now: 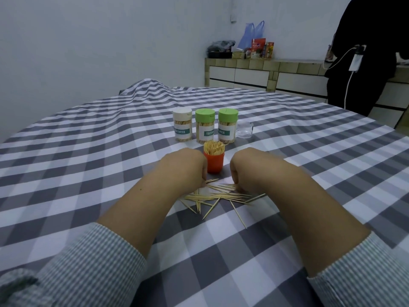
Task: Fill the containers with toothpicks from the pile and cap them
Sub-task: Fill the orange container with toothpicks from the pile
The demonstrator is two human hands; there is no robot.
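Both fists down on toothpick pile [218, 196], left hand [184, 167] & right hand [249, 168] w/ fingers curled under into loose picks, actual pinch hidden so can't tell; betw. them just beyond, open orange container [214, 162] stuffed w/ picks; farther out, white-capped jar [182, 125], two green-capped jars [205, 126] [227, 125], empty clear jar [244, 129] at right end.

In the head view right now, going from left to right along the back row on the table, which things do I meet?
White-capped toothpick container → first green-capped toothpick container → second green-capped toothpick container → clear plastic body lying on its side.
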